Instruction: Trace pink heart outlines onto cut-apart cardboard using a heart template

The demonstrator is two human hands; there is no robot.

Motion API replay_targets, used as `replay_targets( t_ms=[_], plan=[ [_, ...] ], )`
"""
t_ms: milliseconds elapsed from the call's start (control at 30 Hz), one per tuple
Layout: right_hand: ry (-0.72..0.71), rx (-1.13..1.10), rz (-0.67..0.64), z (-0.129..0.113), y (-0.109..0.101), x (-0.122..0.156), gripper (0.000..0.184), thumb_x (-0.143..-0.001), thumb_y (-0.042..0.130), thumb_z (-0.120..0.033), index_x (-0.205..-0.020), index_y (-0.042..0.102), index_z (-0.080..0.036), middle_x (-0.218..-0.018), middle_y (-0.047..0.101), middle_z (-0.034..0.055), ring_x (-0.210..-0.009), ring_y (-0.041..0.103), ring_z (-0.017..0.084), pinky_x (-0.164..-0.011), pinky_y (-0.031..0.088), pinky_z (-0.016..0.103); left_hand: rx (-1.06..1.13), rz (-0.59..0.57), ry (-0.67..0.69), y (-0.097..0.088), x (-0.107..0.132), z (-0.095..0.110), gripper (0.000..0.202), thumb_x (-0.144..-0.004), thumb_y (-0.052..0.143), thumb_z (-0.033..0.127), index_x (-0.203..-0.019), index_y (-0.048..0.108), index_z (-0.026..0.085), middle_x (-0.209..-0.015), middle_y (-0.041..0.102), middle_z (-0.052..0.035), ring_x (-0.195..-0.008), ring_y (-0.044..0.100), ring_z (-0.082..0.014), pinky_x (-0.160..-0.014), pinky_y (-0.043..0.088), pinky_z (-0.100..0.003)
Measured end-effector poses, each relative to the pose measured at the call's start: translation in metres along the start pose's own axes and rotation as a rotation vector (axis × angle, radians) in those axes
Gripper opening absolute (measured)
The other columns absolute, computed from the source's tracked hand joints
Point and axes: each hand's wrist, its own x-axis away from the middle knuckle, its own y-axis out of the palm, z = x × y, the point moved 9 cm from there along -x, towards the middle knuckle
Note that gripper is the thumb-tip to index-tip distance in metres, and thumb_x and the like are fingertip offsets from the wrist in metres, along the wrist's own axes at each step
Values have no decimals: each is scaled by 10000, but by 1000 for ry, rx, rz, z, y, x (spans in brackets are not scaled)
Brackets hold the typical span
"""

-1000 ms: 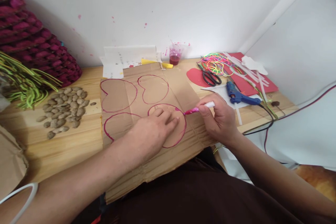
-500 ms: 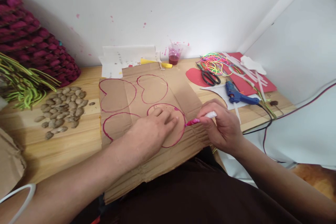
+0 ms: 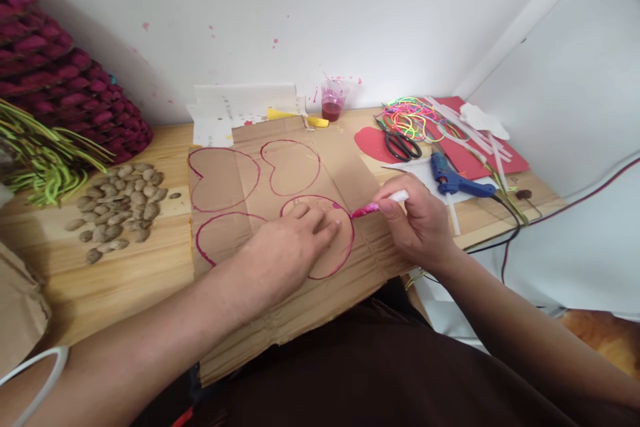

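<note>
A flat sheet of brown cardboard lies on the wooden table with several pink heart outlines drawn on it. My left hand lies palm down, fingers spread, on a cardboard heart template pressed against the sheet. My right hand pinches a white brush with a pink tip, whose tip touches the template's upper right edge.
A heap of brown seeds lies at the left, below a magenta pile and green strips. At the back stands a small cup of pink paint. On the right lie scissors, a blue glue gun, neon cords and red paper.
My right hand drew the brush down along the heart's right edge, then back up to its upper right. My left hand stayed on the template.
</note>
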Motion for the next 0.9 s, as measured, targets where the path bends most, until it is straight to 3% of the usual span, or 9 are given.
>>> replay_targets(
  t_ms=[267,533,633,900],
  plan=[
    [-51,-19,-67,-15,-1,10,58,-957,545,-175,-945,586,-214,-831,614,26,-811,548,181,-756,436,329,1,-33,-11,0,-2,1,511,-936,462,120,-1434,470,230,-1338,547,-114,-1235,513,-309,-743,587,-349],
    [-12,-68,-108,-20,-1,15,52,-963,543,-188,-943,583,-213,-819,612,22,-790,545,178,-737,449,328,29,-4,1,0,0,-2,514,-921,464,84,-1421,473,203,-1345,551,-111,-1240,521,-296,-833,572,-369],
    [-19,-48,-88,-20,-3,14,57,-962,546,-190,-934,583,-222,-807,617,20,-791,550,184,-737,446,329,70,20,19,-2,0,-4,527,-913,456,61,-1422,462,196,-1359,547,-108,-1238,534,-257,-935,537,-364],
    [-77,-41,-125,-38,2,20,39,-951,561,-195,-961,570,-231,-793,617,26,-799,561,207,-752,457,358,213,63,38,-5,1,-11,448,-951,390,123,-1334,558,284,-1385,556,-67,-1288,522,-239,-998,511,-381]
  ],
)
